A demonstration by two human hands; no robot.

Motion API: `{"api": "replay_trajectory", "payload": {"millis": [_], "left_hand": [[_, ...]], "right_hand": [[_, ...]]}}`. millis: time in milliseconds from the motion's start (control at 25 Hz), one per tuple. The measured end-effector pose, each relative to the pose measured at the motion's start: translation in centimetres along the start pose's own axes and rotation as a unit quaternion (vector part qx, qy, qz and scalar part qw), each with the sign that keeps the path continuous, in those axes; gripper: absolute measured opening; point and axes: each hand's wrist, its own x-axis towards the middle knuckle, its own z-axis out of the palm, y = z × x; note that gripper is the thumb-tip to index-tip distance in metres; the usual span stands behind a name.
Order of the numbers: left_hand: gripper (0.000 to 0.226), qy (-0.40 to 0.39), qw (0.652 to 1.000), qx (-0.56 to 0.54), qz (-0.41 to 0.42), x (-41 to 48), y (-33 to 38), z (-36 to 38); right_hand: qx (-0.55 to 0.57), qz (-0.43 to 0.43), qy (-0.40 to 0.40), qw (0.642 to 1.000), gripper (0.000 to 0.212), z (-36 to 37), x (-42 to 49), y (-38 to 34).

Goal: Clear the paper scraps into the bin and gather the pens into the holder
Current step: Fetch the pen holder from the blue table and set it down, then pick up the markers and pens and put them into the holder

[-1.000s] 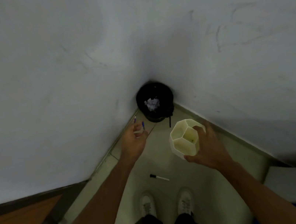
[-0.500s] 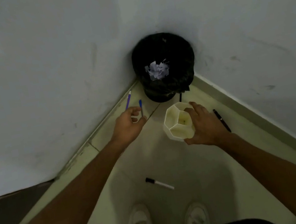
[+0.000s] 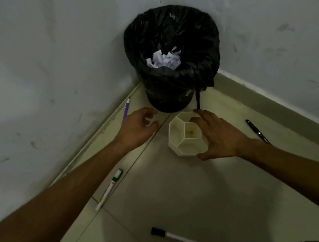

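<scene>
Right hand (image 3: 219, 134) grips holder (image 3: 180, 138) | left hand (image 3: 137, 128) curled — contents hidden

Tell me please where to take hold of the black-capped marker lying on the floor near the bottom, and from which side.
Grip the black-capped marker around its white barrel near the middle, coming straight down from above. It lies flat on the floor with open tile all round, so thumb and fingertips can close across its narrow width. The left hand is probably the freer one.

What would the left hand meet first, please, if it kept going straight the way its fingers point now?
Probably the base of the black bin: the left hand points up and right towards it. Depth is unclear; the purple pen lies off to its side.
</scene>
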Motion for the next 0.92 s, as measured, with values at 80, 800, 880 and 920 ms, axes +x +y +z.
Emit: {"api": "replay_trajectory", "payload": {"millis": [80,800,880,920], "left_hand": [[0.04,0.005,1.0,0.0,0.013,0.2,-0.5,0.9],[0.027,0.074,0.997,0.015,-0.018,-6.9,-7.9,-0.5],[0.024,0.088,0.996,0.004,-0.034,-7.9,-9.1,-1.0],[0.027,0.093,0.995,0.008,-0.04,-8.4,-9.6,-1.2]], "right_hand": [[0.002,-0.003,0.002,1.0,0.115,0.7,0.1,0.2],[0.007,-0.131,0.003,0.991,0.03,7.1,-4.5,-12.6],[0.01,-0.127,-0.049,0.991,0.031,9.0,-4.6,-13.6],[0.012,-0.12,-0.065,0.991,0.033,9.9,-4.9,-14.1]]}}
